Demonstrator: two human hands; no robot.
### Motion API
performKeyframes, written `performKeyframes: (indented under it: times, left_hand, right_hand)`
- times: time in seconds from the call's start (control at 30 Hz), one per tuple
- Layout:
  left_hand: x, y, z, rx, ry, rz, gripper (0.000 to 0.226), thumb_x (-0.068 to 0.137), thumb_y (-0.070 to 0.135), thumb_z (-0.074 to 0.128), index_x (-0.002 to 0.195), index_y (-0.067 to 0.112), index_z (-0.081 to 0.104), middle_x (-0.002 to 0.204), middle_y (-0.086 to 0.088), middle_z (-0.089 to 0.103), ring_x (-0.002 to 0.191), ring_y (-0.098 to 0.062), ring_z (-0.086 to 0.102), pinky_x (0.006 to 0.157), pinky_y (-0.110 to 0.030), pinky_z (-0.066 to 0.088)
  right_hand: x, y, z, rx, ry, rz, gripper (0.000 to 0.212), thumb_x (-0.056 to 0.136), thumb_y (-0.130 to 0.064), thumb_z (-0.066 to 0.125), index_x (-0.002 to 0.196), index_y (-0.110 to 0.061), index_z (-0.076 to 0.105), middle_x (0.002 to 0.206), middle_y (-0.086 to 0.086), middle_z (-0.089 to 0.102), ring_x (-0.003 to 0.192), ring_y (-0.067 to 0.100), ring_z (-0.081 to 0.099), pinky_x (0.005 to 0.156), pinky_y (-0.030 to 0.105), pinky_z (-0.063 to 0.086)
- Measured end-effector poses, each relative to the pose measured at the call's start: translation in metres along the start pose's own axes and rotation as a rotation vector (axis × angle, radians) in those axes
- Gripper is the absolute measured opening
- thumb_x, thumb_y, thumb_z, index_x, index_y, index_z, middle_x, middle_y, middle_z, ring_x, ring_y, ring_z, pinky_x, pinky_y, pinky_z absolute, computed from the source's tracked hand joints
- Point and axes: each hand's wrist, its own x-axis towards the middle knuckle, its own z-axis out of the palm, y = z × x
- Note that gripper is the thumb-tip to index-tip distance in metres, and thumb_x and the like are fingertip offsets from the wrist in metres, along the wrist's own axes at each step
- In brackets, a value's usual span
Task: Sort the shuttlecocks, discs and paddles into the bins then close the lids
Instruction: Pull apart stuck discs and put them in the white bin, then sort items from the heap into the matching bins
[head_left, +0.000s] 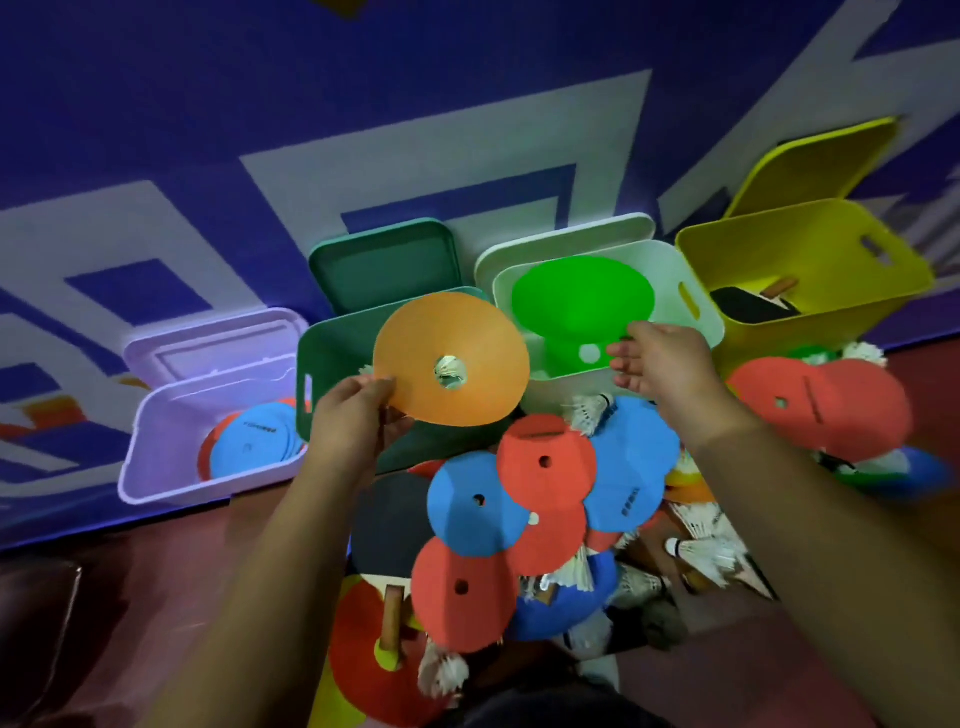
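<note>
Pile (545, 467) of discs, paddles and shuttlecocks is lying nearest. Left hand (353, 415) is pinching the orange disc (467, 332) by its lower-left rim over the dark green bin (332, 343) — lilac bin (156, 441), holding discs, is sitting further left, on this hand's side. Right hand (660, 358) is reaching the green disc (576, 296) in the white bin (701, 317) — cannot tell its grip.

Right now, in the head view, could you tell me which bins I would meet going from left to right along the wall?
lilac bin → green bin → white bin → yellow bin
</note>
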Motion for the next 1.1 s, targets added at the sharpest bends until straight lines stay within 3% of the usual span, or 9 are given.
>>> performKeyframes:
  times: [0.1,0.23,0.47,0.53,0.6,0.67,0.97,1.1]
  left_hand:
    - [-0.002,0.002,0.030,0.001,-0.042,0.014,0.008,0.104,0.013,0.062,0.103,0.006,0.062,0.088,-0.014,0.061,0.074,-0.021,0.064,0.065,-0.029,0.062]
    - [-0.003,0.002,0.065,-0.003,-0.051,-0.002,0.016,0.105,0.016,0.064,0.108,0.000,0.064,0.082,-0.011,0.061,0.067,-0.018,0.063,0.067,-0.028,0.063]
    - [-0.007,0.003,0.127,-0.061,-0.125,-0.019,0.014,0.106,0.013,0.062,0.103,0.000,0.064,0.079,-0.012,0.063,0.068,-0.020,0.066,0.069,-0.027,0.063]
    - [-0.009,0.002,0.147,-0.095,-0.212,-0.011,0.014,0.106,0.009,0.061,0.114,-0.001,0.065,0.094,-0.015,0.069,0.081,-0.019,0.074,0.083,-0.030,0.064]
    - [-0.011,0.000,0.165,-0.107,-0.268,0.006,0.032,0.105,0.005,0.060,0.136,0.001,0.057,0.124,-0.015,0.070,0.107,-0.021,0.075,0.099,-0.034,0.060]
    - [-0.015,-0.005,0.178,-0.062,-0.283,0.014,0.048,0.105,0.004,0.061,0.150,0.001,0.046,0.136,-0.013,0.066,0.115,-0.022,0.073,0.104,-0.034,0.057]
    - [-0.041,-0.046,0.151,0.188,-0.270,-0.059,0.019,0.104,0.009,0.059,0.120,0.007,0.069,0.112,-0.011,0.079,0.091,-0.024,0.077,0.078,-0.035,0.061]
    - [-0.054,-0.069,0.113,0.263,-0.182,-0.103,0.017,0.104,0.013,0.060,0.115,0.009,0.071,0.105,-0.009,0.080,0.090,-0.024,0.075,0.081,-0.040,0.060]
  right_hand:
    - [0.013,0.007,-0.024,-0.023,-0.076,0.093,0.025,0.107,-0.025,0.060,0.126,-0.010,0.056,0.098,0.010,0.077,0.069,0.018,0.069,0.064,0.035,0.055]
    - [0.021,0.027,-0.051,-0.062,-0.065,0.141,0.028,0.108,-0.024,0.056,0.131,-0.008,0.060,0.105,0.009,0.078,0.080,0.020,0.071,0.071,0.036,0.058]
    - [0.018,0.043,-0.079,-0.101,-0.045,0.173,0.026,0.106,-0.022,0.057,0.126,-0.007,0.065,0.094,0.009,0.076,0.069,0.021,0.065,0.061,0.036,0.053]
    - [0.017,0.042,-0.087,-0.115,-0.055,0.158,0.027,0.105,-0.022,0.058,0.128,-0.008,0.064,0.094,0.010,0.076,0.068,0.022,0.065,0.060,0.035,0.053]
    - [0.015,0.042,-0.093,-0.129,-0.069,0.141,0.025,0.105,-0.021,0.058,0.126,-0.008,0.065,0.094,0.010,0.077,0.067,0.021,0.065,0.059,0.035,0.053]
    - [0.016,0.042,-0.099,-0.144,-0.077,0.129,0.022,0.104,-0.020,0.059,0.121,-0.008,0.067,0.093,0.011,0.078,0.068,0.022,0.066,0.060,0.035,0.053]
    - [0.022,0.058,-0.086,-0.220,-0.144,0.116,0.020,0.102,-0.021,0.064,0.114,-0.007,0.070,0.088,0.010,0.076,0.066,0.023,0.065,0.059,0.035,0.051]
    - [0.027,0.076,-0.065,-0.414,-0.189,0.042,0.030,0.102,-0.025,0.065,0.124,-0.005,0.067,0.102,0.013,0.074,0.074,0.021,0.071,0.067,0.041,0.059]
